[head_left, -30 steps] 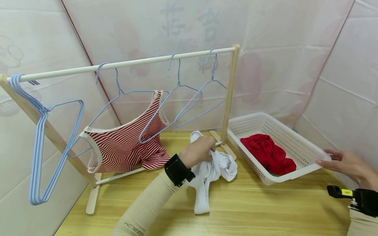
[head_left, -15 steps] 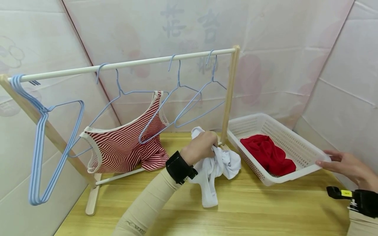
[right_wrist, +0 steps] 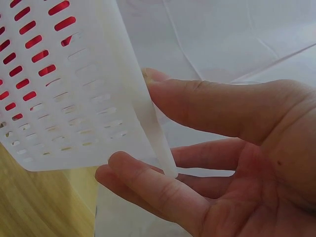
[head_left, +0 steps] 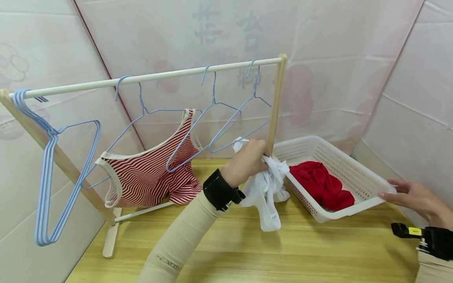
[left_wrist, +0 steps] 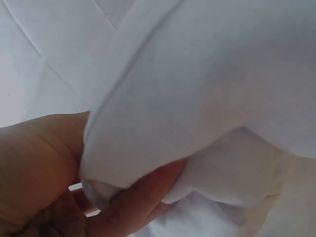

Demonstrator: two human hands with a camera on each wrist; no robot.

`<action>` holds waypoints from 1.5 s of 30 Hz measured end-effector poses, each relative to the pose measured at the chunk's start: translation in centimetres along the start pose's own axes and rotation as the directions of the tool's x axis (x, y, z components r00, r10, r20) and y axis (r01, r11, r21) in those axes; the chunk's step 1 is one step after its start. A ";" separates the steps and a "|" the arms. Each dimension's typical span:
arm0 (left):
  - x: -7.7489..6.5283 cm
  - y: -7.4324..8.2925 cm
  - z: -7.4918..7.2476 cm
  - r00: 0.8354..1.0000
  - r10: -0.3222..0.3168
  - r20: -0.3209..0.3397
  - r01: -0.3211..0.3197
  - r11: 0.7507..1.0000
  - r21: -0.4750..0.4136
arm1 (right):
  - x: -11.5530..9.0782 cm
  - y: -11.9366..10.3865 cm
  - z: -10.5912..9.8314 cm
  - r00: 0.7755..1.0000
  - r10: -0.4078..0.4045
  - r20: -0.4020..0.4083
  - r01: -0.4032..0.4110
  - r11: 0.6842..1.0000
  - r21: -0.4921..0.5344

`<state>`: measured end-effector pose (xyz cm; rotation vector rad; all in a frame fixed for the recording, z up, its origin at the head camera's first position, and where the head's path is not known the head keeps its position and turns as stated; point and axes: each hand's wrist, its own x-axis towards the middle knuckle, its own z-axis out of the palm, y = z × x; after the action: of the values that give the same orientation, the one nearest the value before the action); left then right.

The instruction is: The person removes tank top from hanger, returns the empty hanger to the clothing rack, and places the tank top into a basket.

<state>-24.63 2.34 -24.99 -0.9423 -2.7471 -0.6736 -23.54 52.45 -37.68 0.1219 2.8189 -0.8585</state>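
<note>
In the head view my left hand [head_left: 246, 162] grips a crumpled white garment [head_left: 263, 196] by its upper part. It hangs over the table, left of the white basket, with a strap-like end dangling lowest. Up close in the left wrist view, thumb and fingers curl around the white cloth [left_wrist: 163, 98], whose folds fill much of that picture. My right hand [head_left: 419, 198] holds the near-right corner of the perforated white basket [head_left: 341, 159]. The right wrist view shows the thumb on one side of its rim [right_wrist: 148, 113] and fingers on the other. Red cloth [head_left: 322, 186] lies bunched inside the basket.
A wooden rack with a white rail [head_left: 166, 76] stands left of the basket. It carries a red-and-white striped top [head_left: 152, 169] on a blue hanger, two bare blue hangers [head_left: 214, 103] and a bunch of hangers [head_left: 47, 184] at its left end. Printed cloth walls surround the wooden table [head_left: 318, 251].
My left hand has risen and moved right and away from me, lifting the white garment off the table toward the basket. The right hand and basket have stayed put.
</note>
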 end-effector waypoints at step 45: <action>4.9 5.7 -0.4 0.987 0.160 0.021 -0.161 0.986 0.051 | -0.2 0.1 0.0 1.000 -0.015 0.001 0.015 1.000 0.015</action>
<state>-24.96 8.83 -21.19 -1.1467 -2.6527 -0.5649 -23.36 52.50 -37.71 0.1021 2.8160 -0.8830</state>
